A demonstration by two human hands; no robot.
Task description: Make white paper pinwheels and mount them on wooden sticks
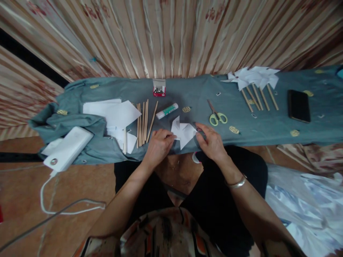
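A folded white paper pinwheel (184,132) lies on the grey-blue cloth (187,93) at the near edge of the table. My left hand (158,145) pinches its left side with curled fingers. On the right, my right hand (211,141) grips the pinwheel's other side, fingers bent round it. Several wooden sticks (144,121) lie just left of my left hand. A glue stick (167,111) and green-handled scissors (216,115) lie beyond the pinwheel.
White paper sheets (112,113) and a white power bank (68,148) with its cable sit at the left. A small red box of staples (159,88) stands at the back. Finished pinwheels on sticks (254,82) and a black phone (298,105) lie at the right.
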